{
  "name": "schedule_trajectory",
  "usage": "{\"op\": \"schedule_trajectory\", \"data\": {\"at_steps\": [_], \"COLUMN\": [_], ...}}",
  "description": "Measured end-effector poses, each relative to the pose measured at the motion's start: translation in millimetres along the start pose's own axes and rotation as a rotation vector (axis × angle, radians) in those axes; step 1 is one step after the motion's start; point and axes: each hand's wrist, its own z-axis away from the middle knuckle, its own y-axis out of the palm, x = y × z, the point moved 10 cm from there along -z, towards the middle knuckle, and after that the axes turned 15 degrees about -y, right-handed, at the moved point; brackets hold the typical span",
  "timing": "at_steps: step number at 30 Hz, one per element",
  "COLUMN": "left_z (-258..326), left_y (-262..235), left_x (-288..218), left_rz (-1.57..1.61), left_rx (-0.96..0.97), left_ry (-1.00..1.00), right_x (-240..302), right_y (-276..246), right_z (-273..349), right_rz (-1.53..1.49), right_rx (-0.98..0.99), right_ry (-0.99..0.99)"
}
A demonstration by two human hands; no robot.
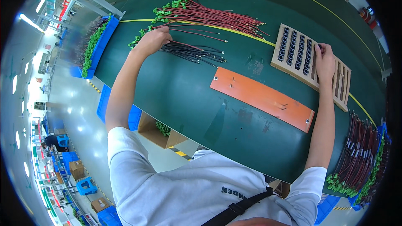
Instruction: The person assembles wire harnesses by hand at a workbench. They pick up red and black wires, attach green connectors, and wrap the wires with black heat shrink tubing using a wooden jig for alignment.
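Working point, left side: a loose bundle of thin black wires (190,52) lies on the dark green bench (180,96), bare ends fanned out to the right. My left hand (155,39) is over its left end, where green plastic connectors (135,41) show just beyond the knuckles. Left grip: fingers curled in, tips near together, down at the wires. Cannot tell whether a strand is pinched; the hand hides the contact.

Working point, right side: a pale wooden rack with parallel grooves (289,71) sits slanted on the bench. Several rows of short black ring-ended cylinders (300,50) fill its left part; slim grooves run through its right end. My right hand (325,62) is above the rack, just right of the filled rows. Right grip: thumb and forefinger closed on a small dark piece (320,46) near the rack's far edge. Cannot tell whether the piece touches the wood.

Next outward: a larger bundle of dark red wires (222,18) lies beyond the black one, green connectors at its left end, with a few single red strands between the two bundles. Nearer me, between the hands, a flat orange rectangular plate (261,99) rests at a slant, small pins standing on it and a round fastener near each end.

Margins: a blue plastic bin (107,42) packed with green-connectored wires at far left; a heap of red and black wires (356,146) at the right end of the bench; an open brown cardboard box (149,129) below the near edge.
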Motion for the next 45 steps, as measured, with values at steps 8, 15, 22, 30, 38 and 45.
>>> {"op": "schedule_trajectory", "data": {"at_steps": [8, 15, 22, 30, 38, 45], "left_z": [20, 76, 73, 95, 84, 91], "left_y": [-93, -166, -153, -69, -25, -24], "left_x": [53, 66, -111, -295, -266, -344], "left_rz": [-0.039, 0.09, 0.617, 0.832, 0.607, 0.974], "left_rx": [-0.246, -0.722, -0.494, 0.011, 0.289, 0.496], "left_ry": [-0.133, -0.192, 0.091, 0.442, 0.37, 0.211], "right_x": [1, 10, 77, 213, 152, 185], "right_y": [-5, -10, -27, -32, -48, -27], "right_z": [2, 1, 50, 180, 199, 215], "right_rz": [0.019, -0.295, -1.08, -1.525, -1.387, -1.335], "right_rx": [0.007, -0.162, 0.099, 0.489, 0.262, 0.375], "right_ry": [0.018, -0.008, 0.159, 0.388, 0.488, 0.368]}}
